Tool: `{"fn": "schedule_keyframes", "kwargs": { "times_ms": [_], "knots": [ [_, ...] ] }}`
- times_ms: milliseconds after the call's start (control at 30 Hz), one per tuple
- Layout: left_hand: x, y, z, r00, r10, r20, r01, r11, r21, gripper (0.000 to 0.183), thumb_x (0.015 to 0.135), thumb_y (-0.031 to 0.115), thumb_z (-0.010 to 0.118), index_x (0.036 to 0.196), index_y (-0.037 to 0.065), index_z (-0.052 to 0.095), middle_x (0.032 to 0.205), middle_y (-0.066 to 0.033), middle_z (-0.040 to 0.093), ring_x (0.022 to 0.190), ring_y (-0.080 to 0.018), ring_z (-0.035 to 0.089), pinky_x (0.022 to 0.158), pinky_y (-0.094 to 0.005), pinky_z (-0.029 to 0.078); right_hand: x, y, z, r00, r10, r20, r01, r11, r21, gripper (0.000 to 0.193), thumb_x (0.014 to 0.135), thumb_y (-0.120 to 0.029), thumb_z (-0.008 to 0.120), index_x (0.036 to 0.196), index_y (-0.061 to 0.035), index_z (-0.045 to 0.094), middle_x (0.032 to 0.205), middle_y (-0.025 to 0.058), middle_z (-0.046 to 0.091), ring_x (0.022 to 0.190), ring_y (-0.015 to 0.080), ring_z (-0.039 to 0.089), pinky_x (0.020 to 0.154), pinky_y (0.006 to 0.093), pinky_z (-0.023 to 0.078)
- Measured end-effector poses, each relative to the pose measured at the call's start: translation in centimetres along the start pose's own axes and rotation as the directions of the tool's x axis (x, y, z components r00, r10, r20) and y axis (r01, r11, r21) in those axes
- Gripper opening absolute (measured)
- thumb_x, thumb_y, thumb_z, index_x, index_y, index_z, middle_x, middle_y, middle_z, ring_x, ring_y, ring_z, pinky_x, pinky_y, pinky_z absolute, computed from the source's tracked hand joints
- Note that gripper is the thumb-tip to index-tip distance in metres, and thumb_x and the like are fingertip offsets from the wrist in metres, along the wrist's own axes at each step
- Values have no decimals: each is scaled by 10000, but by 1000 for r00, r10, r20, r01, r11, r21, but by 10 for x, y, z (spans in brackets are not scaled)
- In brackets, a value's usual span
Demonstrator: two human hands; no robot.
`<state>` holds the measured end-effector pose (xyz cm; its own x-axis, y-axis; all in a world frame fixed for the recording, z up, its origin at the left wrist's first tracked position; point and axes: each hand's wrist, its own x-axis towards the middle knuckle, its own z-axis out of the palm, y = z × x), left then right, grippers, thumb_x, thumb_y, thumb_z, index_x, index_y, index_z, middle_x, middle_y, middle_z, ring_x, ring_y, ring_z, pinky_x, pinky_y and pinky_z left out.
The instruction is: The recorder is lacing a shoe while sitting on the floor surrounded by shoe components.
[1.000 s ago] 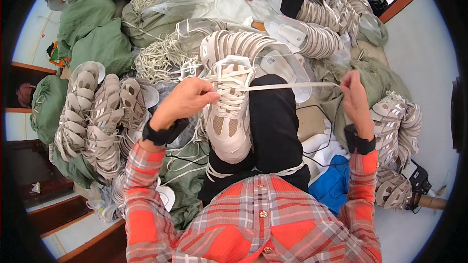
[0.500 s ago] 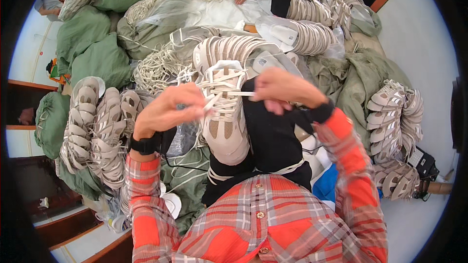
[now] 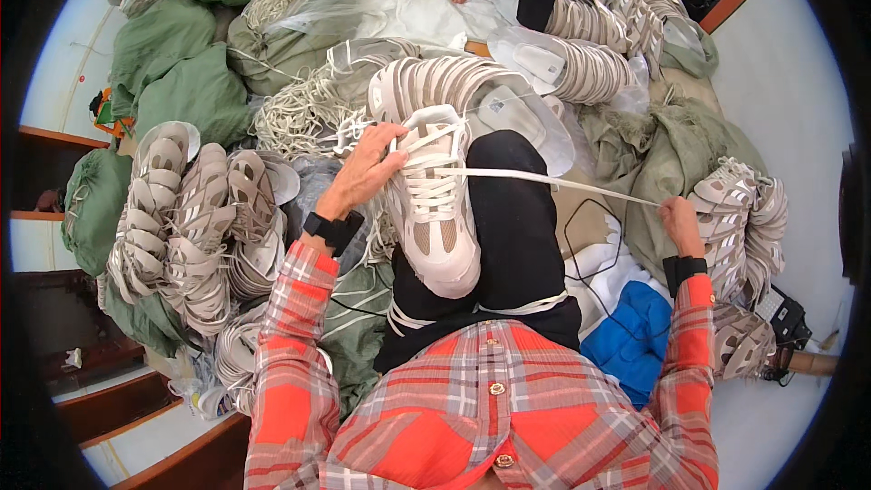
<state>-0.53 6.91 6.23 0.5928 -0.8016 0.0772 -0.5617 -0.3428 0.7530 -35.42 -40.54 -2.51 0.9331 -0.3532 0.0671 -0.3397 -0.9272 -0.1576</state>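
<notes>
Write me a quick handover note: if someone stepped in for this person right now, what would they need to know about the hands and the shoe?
Left hand: fingers on the laces at the top of the shoe, steadying it.
Right hand: out to the side, gripping the end of the lace, which runs taut from the shoe's upper eyelets.
Shoe: pale beige, resting on the person's lap over the dark trousers, toe toward the body.
Done: the lower rows are laced across.
Left: the top of the lacing looks unfinished, judging by the long free end.
Around: stacks of shoe uppers on the left and more on the right, green sacks behind.
</notes>
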Motion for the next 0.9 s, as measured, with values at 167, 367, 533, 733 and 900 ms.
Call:
{"fn": "schedule_keyframes", "kwargs": {
  "times_ms": [167, 367, 533, 733, 900],
  "knots": [
    [17, 5, -8, 989, -116, 90, 125, 987, -101, 392, 823, 198, 559, 1171, 23, 518, 1091, -130, 537, 1034, -277, 487, 911, -368, 381, -2, 53, 16, 755, 639, 147, -579, 545, 606, 193, 825, -75, 576, 946, 59, 643, 854, 195, 667, 833, 297, 645, 710, 379, 508],
    [39, 64, 27, 952, 303, 43, -295, 872, 390, 266, 757, 91, 661, 1005, 55, 573, 931, -133, 562, 866, -290, 536, 762, -382, 427, -49, 180, 2, 696, 693, -188, 74, 191, 979, 362, 895, -14, 538, 1239, 73, 463, 1097, 149, 601, 728, 110, 518, 651, 181, 441],
    [13, 73, 30, 982, 186, -7, -153, 826, 542, 178, 779, 111, 648, 897, 39, 536, 794, -114, 540, 791, -310, 546, 694, -388, 440, 70, -83, -74, 794, 608, -22, 30, -4, 1000, 374, 886, -83, 544, 1246, 11, 503, 1014, 65, 635, 589, 5, 350, 471, 153, 287],
    [18, 83, 35, 996, 87, 4, -76, 842, 534, 185, 796, 121, 624, 914, 41, 506, 834, -133, 543, 827, -314, 558, 705, -406, 449, 126, -290, -24, 903, -213, -372, 416, 648, 638, 184, 732, -38, 570, 914, -34, 602, 782, 127, 612, 739, 297, 556, 686, 392, 433],
    [15, 82, 30, 999, -26, 34, 4, 849, 529, 197, 803, 128, 617, 936, 45, 499, 829, -142, 564, 779, -343, 576, 657, -431, 455, 116, -328, -22, 894, -338, -293, 431, 826, 363, 174, 688, -50, 578, 862, -51, 583, 808, 115, 561, 826, 284, 510, 744, 383, 379]
  ]
}}
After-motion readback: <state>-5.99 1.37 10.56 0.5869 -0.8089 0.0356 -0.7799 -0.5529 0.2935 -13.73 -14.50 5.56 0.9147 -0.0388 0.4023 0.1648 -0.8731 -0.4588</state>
